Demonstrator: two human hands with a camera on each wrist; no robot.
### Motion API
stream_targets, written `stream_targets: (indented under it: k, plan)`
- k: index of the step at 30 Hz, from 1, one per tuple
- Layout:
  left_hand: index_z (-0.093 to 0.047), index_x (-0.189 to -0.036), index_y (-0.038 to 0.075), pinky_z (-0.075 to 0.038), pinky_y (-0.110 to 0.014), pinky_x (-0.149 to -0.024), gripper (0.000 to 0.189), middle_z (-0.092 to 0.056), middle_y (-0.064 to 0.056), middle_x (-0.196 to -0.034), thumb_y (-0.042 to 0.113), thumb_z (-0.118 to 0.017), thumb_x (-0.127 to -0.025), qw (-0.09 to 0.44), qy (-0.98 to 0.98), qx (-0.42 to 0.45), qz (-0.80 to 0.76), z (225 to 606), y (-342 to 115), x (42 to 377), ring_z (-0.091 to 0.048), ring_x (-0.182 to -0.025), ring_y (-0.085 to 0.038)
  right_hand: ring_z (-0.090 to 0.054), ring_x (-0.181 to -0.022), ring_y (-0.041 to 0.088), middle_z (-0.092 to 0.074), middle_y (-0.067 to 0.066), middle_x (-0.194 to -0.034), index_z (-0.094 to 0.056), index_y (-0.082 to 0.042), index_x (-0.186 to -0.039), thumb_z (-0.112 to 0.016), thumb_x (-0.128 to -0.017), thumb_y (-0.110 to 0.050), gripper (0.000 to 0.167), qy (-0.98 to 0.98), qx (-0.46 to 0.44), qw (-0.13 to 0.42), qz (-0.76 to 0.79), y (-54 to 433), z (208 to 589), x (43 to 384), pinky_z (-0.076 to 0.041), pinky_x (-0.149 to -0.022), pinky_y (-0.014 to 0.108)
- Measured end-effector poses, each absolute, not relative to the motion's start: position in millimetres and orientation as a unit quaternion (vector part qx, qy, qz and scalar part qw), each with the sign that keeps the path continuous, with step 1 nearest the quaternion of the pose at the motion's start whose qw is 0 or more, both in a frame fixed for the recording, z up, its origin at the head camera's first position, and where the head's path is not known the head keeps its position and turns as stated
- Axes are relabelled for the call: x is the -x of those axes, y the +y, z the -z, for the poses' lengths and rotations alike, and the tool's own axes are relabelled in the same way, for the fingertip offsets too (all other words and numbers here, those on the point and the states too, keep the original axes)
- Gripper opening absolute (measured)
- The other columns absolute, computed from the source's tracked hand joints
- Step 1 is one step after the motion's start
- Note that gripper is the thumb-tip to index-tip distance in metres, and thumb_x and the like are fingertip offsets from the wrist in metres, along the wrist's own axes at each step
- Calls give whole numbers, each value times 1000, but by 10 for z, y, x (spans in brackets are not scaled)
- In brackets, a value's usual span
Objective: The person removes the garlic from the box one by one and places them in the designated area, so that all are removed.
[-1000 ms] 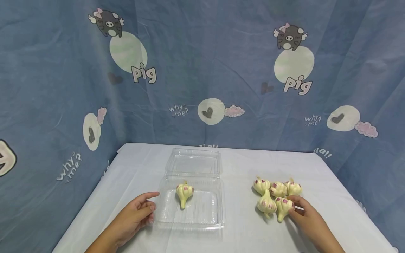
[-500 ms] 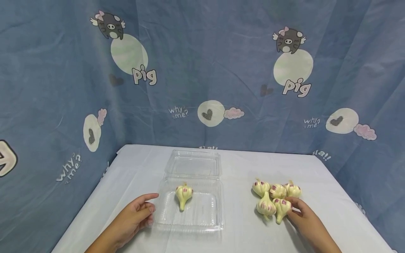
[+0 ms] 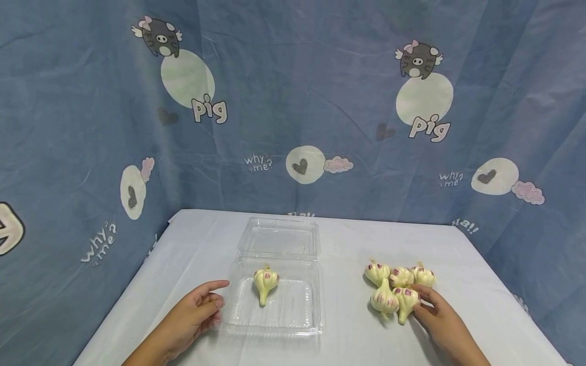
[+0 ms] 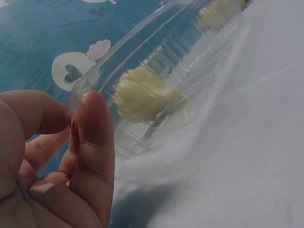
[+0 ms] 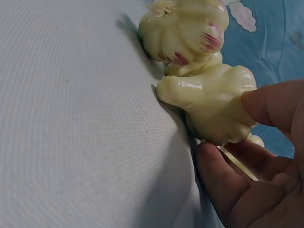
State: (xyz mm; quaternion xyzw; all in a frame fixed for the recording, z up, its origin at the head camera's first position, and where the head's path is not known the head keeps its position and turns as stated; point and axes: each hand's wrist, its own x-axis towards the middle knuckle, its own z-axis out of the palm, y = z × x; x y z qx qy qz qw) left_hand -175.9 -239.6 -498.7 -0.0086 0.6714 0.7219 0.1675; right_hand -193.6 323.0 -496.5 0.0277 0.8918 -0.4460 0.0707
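Observation:
A clear plastic clamshell box [image 3: 297,310] lies with its lid folded back, and one garlic bulb [image 3: 266,281] sits inside its base. At the box's left side is my left hand [image 3: 194,315]; in the left wrist view its thumb and a finger pinch the rim [image 4: 81,88]. My right hand [image 3: 441,315] grips the nearest garlic bulb [image 3: 405,300] of a group by its right side, thumb and fingers around it. In the right wrist view this garlic bulb [image 5: 213,102] is next to another garlic bulb [image 5: 183,31]. The bulb appears to rest on the cloth.
Several more garlic bulbs [image 3: 377,272] lie close together beside and behind the gripped one. White cloth [image 3: 343,325] covers the table between box and bulbs. A blue printed curtain [image 3: 302,101] rises behind and at both sides.
My right hand has shifted slightly left against the nearest garlic bulb, which sits a little closer to its neighbour. The left hand stays at the box. The head view tilted slightly.

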Motion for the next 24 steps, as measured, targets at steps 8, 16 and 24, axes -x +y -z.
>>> stream_targets:
  k: [8,16,24]
  plan:
    - [-29,-160,-3,-58,-25,-71,65,-58,-4,-102,9,-61,-104,166,672,5,-721,4975,-2390,1753,-59,-77,-11,-50,-141,48,-37,32,-160,-36,-5,-159,-60,-108,-29,61,886,-23,69,457,3240,4970,1914,-55,-101,30]
    - [-30,-160,-2,-58,-26,-71,64,-58,-4,-103,10,-61,-105,166,671,8,-722,4981,-2397,1757,-59,-78,-12,-46,-144,50,-35,32,-161,-33,-4,-159,-65,-106,-31,68,873,-39,79,480,3257,5000,1927,-57,-102,37]
    - [-30,-160,-2,-58,-26,-71,63,-57,-4,-103,10,-60,-105,166,672,10,-722,4984,-2393,1759,-58,-78,-12,-46,-144,49,-37,31,-160,-29,-2,-160,-68,-104,-36,77,876,-57,66,474,3271,5007,1913,-57,-103,43]
